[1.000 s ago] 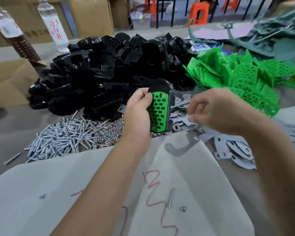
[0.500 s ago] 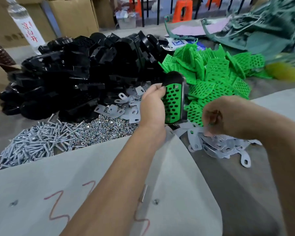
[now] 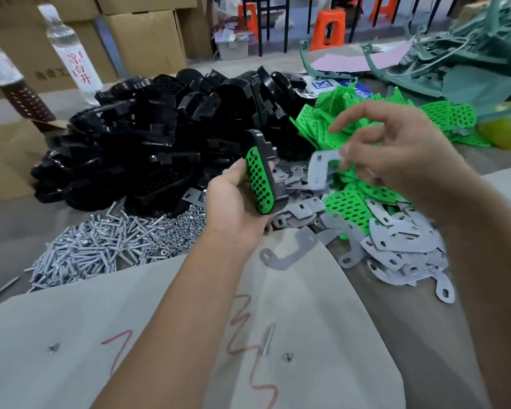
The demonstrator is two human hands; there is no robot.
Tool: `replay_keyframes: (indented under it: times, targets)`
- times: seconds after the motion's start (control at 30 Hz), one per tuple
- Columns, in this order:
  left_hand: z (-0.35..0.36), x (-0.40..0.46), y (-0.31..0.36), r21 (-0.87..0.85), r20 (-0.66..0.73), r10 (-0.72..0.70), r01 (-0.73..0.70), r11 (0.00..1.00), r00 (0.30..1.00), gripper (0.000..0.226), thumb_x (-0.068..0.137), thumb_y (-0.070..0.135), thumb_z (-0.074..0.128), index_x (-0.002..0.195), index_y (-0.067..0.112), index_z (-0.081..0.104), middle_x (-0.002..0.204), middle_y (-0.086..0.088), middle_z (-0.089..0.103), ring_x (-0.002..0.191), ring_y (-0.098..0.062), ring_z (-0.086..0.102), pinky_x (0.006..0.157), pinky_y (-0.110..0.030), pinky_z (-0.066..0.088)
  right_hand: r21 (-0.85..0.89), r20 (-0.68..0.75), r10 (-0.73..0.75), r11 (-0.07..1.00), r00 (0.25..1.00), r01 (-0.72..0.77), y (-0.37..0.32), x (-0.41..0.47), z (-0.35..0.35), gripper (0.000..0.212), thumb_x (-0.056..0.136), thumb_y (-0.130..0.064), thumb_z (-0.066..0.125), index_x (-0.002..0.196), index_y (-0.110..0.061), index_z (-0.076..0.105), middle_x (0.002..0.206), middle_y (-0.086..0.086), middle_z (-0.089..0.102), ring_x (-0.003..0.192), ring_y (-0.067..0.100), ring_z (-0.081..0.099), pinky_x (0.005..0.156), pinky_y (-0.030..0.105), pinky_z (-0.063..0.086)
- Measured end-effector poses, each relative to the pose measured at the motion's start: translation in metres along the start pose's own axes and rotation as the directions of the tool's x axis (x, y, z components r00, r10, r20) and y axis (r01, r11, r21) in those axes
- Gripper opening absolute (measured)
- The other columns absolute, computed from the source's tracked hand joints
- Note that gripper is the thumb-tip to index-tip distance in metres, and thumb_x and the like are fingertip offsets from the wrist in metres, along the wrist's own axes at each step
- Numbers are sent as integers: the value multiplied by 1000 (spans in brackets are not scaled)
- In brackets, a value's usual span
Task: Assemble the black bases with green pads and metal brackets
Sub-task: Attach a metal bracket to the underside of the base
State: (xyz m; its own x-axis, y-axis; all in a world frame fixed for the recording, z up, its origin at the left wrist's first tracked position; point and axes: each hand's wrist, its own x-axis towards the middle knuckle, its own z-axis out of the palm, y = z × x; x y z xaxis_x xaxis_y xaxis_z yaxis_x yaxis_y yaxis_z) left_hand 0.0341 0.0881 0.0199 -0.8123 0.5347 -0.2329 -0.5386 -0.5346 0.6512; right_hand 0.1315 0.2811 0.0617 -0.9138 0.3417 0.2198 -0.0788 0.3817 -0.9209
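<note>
One black base with a green pad already seated in it stands nearly upright in the left hand, whose fingers and thumb curl round its lower end, the perforated green face turned toward the camera. Just to the right of the base, apart from it, the right hand pinches a grey metal bracket between thumb and fingertips, the other fingers spread loosely above it; the bracket is blurred, so its exact shape cannot be told. Behind and to the left of the held base lies a big heap of black bases. Behind and to its right, under the right hand, is a heap of green pads. Right below the base, and spreading off to its right, loose metal brackets lie scattered, one of them resting on a sheet of grey cloth marked with red zigzag lines. Below and left of the base is a pile of silver bolts, with a patch of small nuts beside it. Far behind the base, to the left, stand a clear bottle with red characters and cardboard boxes; orange stools show at the back.
</note>
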Motion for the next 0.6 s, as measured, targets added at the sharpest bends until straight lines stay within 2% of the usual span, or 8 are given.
replay_keyframes:
  times: [0.07, 0.1, 0.2, 0.27, 0.33, 0.4, 0.5, 0.6]
  targets:
    - [-16, -2, 14, -18, 18, 37, -37, 999, 999, 28, 113, 18, 33, 110, 9, 60, 84, -6, 68, 68, -20, 66, 59, -29, 57, 235, -205, 84, 971, 975, -34, 1, 16, 37, 27, 98, 9, 53, 96, -8, 75, 69, 12, 61, 46, 10, 45, 44, 21, 32]
    - [-25, -3, 21, -10, 21, 64, -64, 998, 998, 29, 113, 18, 34, 111, 9, 61, 87, -7, 71, 73, -21, 70, 65, -32, 59, 391, -210, 159, 918, 965, -66, 0, 23, 58, 29, 99, 9, 48, 99, -4, 74, 72, 9, 60, 48, 10, 47, 44, 20, 31]
    - [-49, -6, 37, 27, 23, 140, -141, 990, 990, 27, 112, 17, 34, 119, 10, 59, 116, -13, 72, 107, -30, 69, 96, -50, 58, 799, 8, 249, 580, 968, -156, -4, 32, 109, 36, 99, 11, 40, 121, 7, 68, 95, 13, 62, 69, 14, 64, 55, 21, 44]
    - [-64, -9, 47, 16, 28, 176, -176, 984, 984, 27, 111, 16, 35, 112, 12, 61, 120, -12, 71, 111, -30, 68, 99, -50, 57, 857, 55, 208, 493, 977, -153, -2, 35, 135, 43, 94, 18, 41, 131, 10, 62, 107, 15, 62, 82, 16, 69, 68, 24, 51]
    - [-75, -11, 54, -8, 21, 180, -180, 984, 983, 29, 111, 16, 36, 103, 14, 63, 104, -9, 71, 91, -24, 70, 80, -39, 60, 784, -25, 140, 617, 990, -67, 2, 37, 153, 49, 90, 16, 53, 137, 4, 59, 106, 8, 65, 89, 14, 70, 81, 25, 54]
    - [-83, -12, 62, -69, 11, 141, -140, 988, 990, 29, 108, 15, 36, 104, 11, 65, 93, -8, 64, 70, -18, 58, 66, -29, 50, 691, -80, 76, 723, 994, 0, 4, 38, 166, 45, 85, 0, 69, 129, -9, 67, 97, 0, 70, 90, 14, 69, 86, 27, 55]
    - [-89, -8, 67, -213, 56, 84, -71, 974, 995, 37, 100, 11, 35, 101, 6, 72, 93, -9, 60, 67, -15, 45, 63, -24, 38, 560, -131, 43, 828, 990, 38, 12, 36, 175, 15, 95, -28, 68, 103, -21, 79, 66, -3, 58, 64, 13, 55, 66, 27, 48]
    - [-92, -4, 64, -240, 49, 61, -48, 970, 997, 37, 97, 10, 39, 101, 5, 76, 93, -9, 61, 67, -16, 46, 62, -25, 41, 527, -130, 96, 850, 987, -14, 18, 32, 179, 28, 99, -40, 63, 80, -24, 76, 62, -2, 42, 60, 13, 43, 61, 27, 43]
